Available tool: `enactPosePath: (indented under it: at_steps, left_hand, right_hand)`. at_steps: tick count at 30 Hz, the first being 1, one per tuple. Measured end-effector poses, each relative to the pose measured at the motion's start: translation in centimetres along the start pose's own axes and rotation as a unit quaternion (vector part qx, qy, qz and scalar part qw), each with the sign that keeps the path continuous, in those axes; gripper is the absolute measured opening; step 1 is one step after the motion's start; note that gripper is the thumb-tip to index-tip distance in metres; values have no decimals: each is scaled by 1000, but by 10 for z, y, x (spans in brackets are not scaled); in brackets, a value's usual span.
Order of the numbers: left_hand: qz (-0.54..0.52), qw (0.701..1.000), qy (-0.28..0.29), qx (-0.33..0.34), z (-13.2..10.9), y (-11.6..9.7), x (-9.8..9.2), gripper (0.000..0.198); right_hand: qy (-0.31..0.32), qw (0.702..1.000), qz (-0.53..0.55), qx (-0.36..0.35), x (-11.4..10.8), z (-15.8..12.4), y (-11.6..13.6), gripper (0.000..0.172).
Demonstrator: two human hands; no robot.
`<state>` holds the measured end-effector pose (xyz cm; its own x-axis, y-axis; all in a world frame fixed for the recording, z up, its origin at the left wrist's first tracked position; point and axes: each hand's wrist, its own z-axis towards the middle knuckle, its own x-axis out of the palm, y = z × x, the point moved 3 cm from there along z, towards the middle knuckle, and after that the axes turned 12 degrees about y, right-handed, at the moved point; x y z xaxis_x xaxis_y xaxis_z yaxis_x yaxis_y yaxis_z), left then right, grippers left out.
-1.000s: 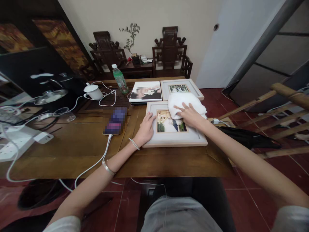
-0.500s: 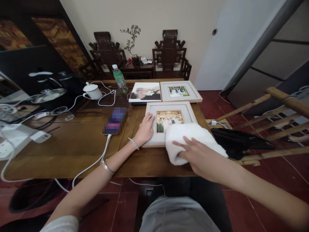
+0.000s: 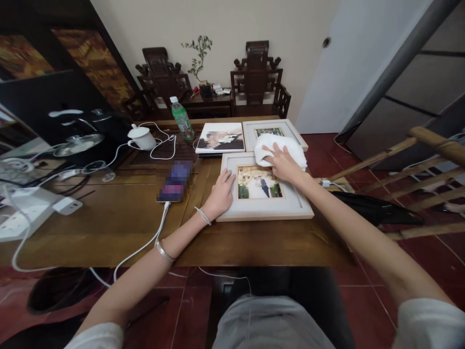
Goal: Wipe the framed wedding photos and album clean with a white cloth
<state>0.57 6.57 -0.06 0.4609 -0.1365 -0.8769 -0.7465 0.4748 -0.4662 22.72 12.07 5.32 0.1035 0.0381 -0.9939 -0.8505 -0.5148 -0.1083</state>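
A pale wooden picture frame (image 3: 265,212) with a photo of a couple lies flat on the table in front of me. My left hand (image 3: 221,196) grips its left side, fingers over the border. A bunched white fluffy cloth (image 3: 298,148) is under my right hand (image 3: 282,162), whose fingers press into it. The cloth touches the frame's top right part and covers some of a second picture frame (image 3: 250,127) behind. To the left of that second frame lies a white photo panel (image 3: 220,137) with a partly blurred picture.
A phone (image 3: 174,182) on a white charging cable lies left of the frame. Farther left stand a green bottle (image 3: 182,121), a lidded white cup (image 3: 142,138), a clear plastic cup (image 3: 105,172), a pot (image 3: 78,148) and a power strip (image 3: 20,213). Bamboo rails (image 3: 432,143) stand at right.
My right hand has carried the cloth away from me, from the frame's near right corner to its far edge. More of the photo shows now. My left hand stays on the frame.
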Motion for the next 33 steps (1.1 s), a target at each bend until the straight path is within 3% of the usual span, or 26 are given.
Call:
enactPosePath:
  at_steps: [4,8,13,17,21,29,33]
  left_hand:
    - [-3,1000,-9,3,0,1,0,56]
    - [-2,1000,-16,3,0,0,1,53]
    - [8,1000,-9,-2,0,-3,0,52]
    - [9,1000,-1,-6,0,-3,-1,52]
    - [3,1000,-4,1,1,-1,-1,51]
    - [-2,1000,4,0,1,1,-1,51]
    - [6,1000,8,-2,1,-2,-4,49]
  right_hand:
    - [33,999,-13,-16,5,-5,15,57]
    - [78,995,15,-64,-2,-49,47,60]
    - [169,973,85,-131,-28,-113,84,65]
    - [168,967,102,-163,-40,-136,105,60]
    - [137,971,109,-164,-28,-117,102,63]
    - [16,996,42,-79,-5,-29,33,60]
    - [0,999,14,-37,1,-2,23,54]
